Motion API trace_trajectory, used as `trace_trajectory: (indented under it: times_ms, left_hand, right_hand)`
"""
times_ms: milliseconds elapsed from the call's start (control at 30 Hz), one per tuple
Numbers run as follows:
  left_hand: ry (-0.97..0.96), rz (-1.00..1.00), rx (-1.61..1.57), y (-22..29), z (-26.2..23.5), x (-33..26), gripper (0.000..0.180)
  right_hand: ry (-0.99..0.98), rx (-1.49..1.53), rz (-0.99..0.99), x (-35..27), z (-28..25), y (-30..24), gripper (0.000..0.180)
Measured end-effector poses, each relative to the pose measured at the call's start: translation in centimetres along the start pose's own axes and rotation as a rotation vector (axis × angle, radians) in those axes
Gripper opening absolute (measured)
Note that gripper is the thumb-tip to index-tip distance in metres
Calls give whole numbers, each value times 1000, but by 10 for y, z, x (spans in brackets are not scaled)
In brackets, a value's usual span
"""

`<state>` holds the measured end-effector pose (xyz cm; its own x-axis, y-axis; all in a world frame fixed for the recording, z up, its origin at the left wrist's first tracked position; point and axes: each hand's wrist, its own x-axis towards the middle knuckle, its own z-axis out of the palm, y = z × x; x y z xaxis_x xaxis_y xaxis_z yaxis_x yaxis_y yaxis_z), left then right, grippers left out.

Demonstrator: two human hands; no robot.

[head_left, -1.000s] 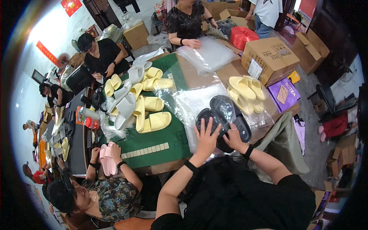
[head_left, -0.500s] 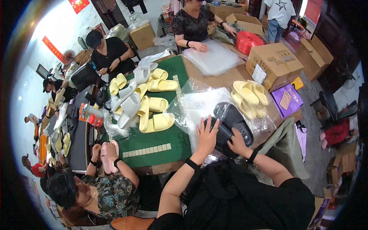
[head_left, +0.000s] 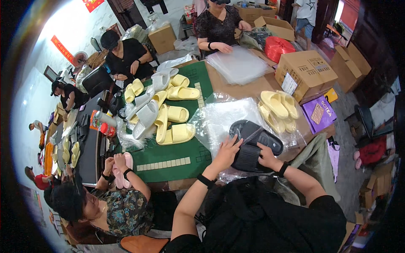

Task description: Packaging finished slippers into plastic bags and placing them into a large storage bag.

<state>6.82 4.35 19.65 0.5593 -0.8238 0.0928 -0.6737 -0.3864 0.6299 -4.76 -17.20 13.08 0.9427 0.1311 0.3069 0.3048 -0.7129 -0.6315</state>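
Observation:
A pair of black slippers (head_left: 247,158) lies before me at the table's near side, one partly over the other, on clear plastic bags (head_left: 223,111). My left hand (head_left: 227,152) is at the left edge of the slippers, its fingers bent together against them; I cannot tell whether they also pinch plastic film. My right hand (head_left: 268,157) grips the slippers' right side, thumb on top and the other fingers mostly hidden. Shiny clear film shows across part of the black straps. Just beyond, to the right, yellow slippers (head_left: 276,105) rest on plastic.
Yellow and grey slippers (head_left: 147,118) are heaped on the green mat (head_left: 168,173) to the left. A co-worker at lower left handles a pink slipper (head_left: 123,170). Across the table, another person touches a stack of clear bags (head_left: 236,65). A carton (head_left: 306,76) stands at the far right.
My left hand has gone from fingers spread over the plastic to fingers bent at the slippers' edge. The black slippers have turned and shifted slightly, with the right hand still on them.

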Motion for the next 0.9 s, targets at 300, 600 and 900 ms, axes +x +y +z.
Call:
trace_trajectory:
  times_ms: [300,600,900]
  left_hand:
    - [128,-7,235,15,-5,-7,46]
    - [137,83,291,27,2,2,53]
    - [236,15,450,25,-8,8,50]
  right_hand:
    - [111,2,348,20,18,-18,17]
    - [113,-265,56,38,26,-33,18]
    - [187,-127,274,59,28,-25,21]
